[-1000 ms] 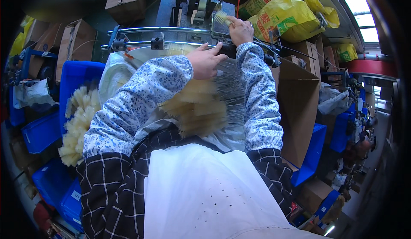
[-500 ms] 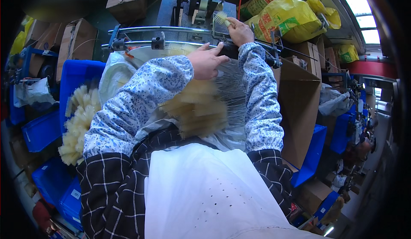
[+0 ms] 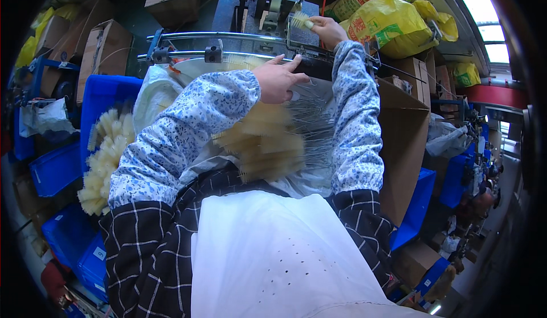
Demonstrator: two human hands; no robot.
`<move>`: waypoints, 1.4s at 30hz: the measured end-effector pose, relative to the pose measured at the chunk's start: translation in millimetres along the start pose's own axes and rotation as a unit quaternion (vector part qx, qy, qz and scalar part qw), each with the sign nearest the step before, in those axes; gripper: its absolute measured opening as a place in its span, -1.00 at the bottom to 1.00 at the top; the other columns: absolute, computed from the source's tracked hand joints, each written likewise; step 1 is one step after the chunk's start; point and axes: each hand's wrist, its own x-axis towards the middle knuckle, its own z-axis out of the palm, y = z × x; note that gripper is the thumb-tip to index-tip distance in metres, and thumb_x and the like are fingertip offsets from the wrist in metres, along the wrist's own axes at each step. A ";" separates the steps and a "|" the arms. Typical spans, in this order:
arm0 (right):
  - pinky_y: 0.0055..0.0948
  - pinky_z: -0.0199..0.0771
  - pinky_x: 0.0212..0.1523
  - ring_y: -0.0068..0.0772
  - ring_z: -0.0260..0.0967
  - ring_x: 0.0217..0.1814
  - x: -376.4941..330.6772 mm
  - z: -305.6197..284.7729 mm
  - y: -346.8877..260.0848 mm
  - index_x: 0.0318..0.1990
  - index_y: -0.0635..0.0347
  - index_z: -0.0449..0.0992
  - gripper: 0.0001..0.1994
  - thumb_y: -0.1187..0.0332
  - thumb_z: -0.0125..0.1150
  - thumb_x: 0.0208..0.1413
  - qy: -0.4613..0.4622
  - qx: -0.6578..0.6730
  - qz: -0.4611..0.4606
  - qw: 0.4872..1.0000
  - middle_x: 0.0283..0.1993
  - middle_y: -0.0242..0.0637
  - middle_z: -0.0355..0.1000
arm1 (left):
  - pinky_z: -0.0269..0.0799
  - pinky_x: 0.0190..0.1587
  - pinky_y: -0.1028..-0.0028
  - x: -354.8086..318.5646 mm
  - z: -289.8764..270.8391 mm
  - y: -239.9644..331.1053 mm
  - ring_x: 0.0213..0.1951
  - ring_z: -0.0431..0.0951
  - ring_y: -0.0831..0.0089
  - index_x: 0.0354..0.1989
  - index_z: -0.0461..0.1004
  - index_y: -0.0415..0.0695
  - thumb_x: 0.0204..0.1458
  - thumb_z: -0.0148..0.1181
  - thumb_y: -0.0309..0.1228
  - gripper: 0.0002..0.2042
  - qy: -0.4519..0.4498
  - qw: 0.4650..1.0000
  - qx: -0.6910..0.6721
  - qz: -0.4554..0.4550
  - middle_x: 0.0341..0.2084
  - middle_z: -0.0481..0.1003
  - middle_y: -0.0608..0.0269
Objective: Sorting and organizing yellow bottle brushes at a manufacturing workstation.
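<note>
**Right hand [image 3: 329, 32] pinches a pale brush [image 3: 299, 19] at the machine [image 3: 272, 10]**

The brush is in the upper middle of the frame, slightly right of centre, its bristles pointing left. The right grip is closed on its near end, thumb and fingers together. Below it, at centre, the left hand [image 3: 279, 81] is spread, its grip released with fingers stretched to the right beside a dark bar [image 3: 313, 67]; whether they touch it cannot be told.

Shiny rods [image 3: 219, 35] run across the upper part of the frame. Beneath the left hand lies a blurred heap of pale bristles [image 3: 268, 144], with thin wires [image 3: 316, 127] fanning out to its right. More bristle brushes [image 3: 108, 164] crowd by a blue bin [image 3: 111, 87] at left. Yellow sacks [image 3: 390, 24] fill the upper right; an open cardboard box [image 3: 403, 147] stands right of the right sleeve [image 3: 356, 118].
</note>
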 end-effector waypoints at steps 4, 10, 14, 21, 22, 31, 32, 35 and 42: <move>-0.54 0.25 -0.30 -0.51 0.24 -0.40 11.8 -8.6 -7.9 -0.15 0.18 0.42 -0.66 0.18 0.06 -0.05 -0.115 0.129 0.022 0.985 -0.39 -0.32 0.39 | -0.33 0.20 0.24 -2.2 0.7 -2.7 0.08 0.14 0.11 0.08 0.09 0.07 -0.08 -0.06 -0.40 -0.53 0.010 1.000 -0.005 0.001 0.13 -0.20 -0.20; -0.40 0.27 -0.23 -0.35 0.29 -0.30 -27.5 -8.0 -42.0 -0.19 -0.23 0.45 -0.74 0.33 0.01 -0.08 0.124 -0.231 -0.086 0.961 -0.46 -0.32 0.40 | -0.34 0.20 0.24 -2.7 -1.3 -4.2 0.05 0.18 0.09 0.07 0.11 0.06 -0.08 -0.07 -0.39 -0.55 0.004 1.000 -0.010 0.000 0.13 -0.21 -0.23; -0.44 0.27 -0.30 -0.42 0.29 -0.38 -33.9 -2.0 -39.6 -0.24 -0.22 0.47 -0.78 0.31 0.00 -0.08 0.257 -0.302 -0.245 0.885 -0.53 -0.43 0.38 | -0.34 0.21 0.25 -1.5 -0.2 -3.6 0.05 0.19 0.12 0.07 0.11 0.06 -0.08 -0.08 -0.40 -0.55 0.005 1.000 -0.015 -0.001 0.12 -0.21 -0.24; -0.43 0.31 -0.31 -0.41 0.33 -0.43 1.0 -1.9 -5.2 -0.17 -0.15 0.45 -0.75 0.23 -0.01 -0.06 -0.011 0.008 -0.025 1.000 -0.45 -0.22 0.40 | -0.34 0.21 0.26 1.9 1.0 -2.3 0.05 0.18 0.08 0.07 0.11 0.07 -0.07 -0.06 -0.40 -0.55 -0.001 1.000 0.000 0.011 0.12 -0.21 -0.24; -0.49 0.29 -0.33 -0.47 0.30 -0.44 6.1 -5.4 -12.0 -0.14 -0.01 0.44 -0.72 0.25 0.02 -0.07 -0.054 0.052 -0.050 0.996 -0.44 -0.24 0.39 | -0.35 0.21 0.26 0.4 0.5 -3.3 0.05 0.18 0.08 0.07 0.11 0.07 -0.07 -0.06 -0.40 -0.54 0.001 1.000 0.000 0.008 0.12 -0.21 -0.24; -0.49 0.25 -0.31 -0.46 0.26 -0.40 -3.9 -9.8 -28.5 -0.14 -0.01 0.43 -0.72 0.33 0.07 -0.09 -0.024 -0.023 0.013 0.999 -0.38 -0.34 0.43 | -0.37 0.21 0.25 -0.1 -0.8 -2.7 0.04 0.19 0.09 0.07 0.11 0.09 -0.07 -0.05 -0.37 -0.55 0.003 1.000 0.004 0.005 0.12 -0.22 -0.25; -0.47 0.24 -0.30 -0.45 0.26 -0.37 -9.9 -8.9 -32.8 -0.16 -0.10 0.44 -0.74 0.33 0.04 -0.06 0.053 -0.147 -0.042 0.987 -0.38 -0.36 0.44 | -0.37 0.21 0.25 -1.0 -0.8 -3.1 0.04 0.19 0.09 0.07 0.11 0.09 -0.07 -0.05 -0.37 -0.55 0.003 1.000 0.003 0.003 0.12 -0.22 -0.25; -0.43 0.22 -0.24 -0.45 0.26 -0.31 -23.7 -7.7 -36.1 -0.23 -0.22 0.47 -0.79 0.34 0.00 -0.03 0.184 -0.284 -0.224 0.914 -0.39 -0.43 0.45 | -0.38 0.21 0.26 -1.6 -2.2 -1.9 0.04 0.19 0.09 0.07 0.11 0.09 -0.06 -0.06 -0.37 -0.56 -0.010 1.000 0.002 -0.005 0.12 -0.22 -0.26; -0.40 0.24 -0.28 -0.41 0.28 -0.39 -31.1 0.7 -35.6 -0.26 -0.18 0.48 -0.81 0.33 0.01 -0.05 0.245 -0.274 -0.234 0.900 -0.51 -0.38 0.41 | -0.39 0.21 0.26 0.9 -3.0 -2.0 -0.01 0.26 0.10 0.06 0.12 0.09 -0.06 -0.07 -0.37 -0.57 -0.012 1.000 -0.009 -0.007 0.12 -0.22 -0.27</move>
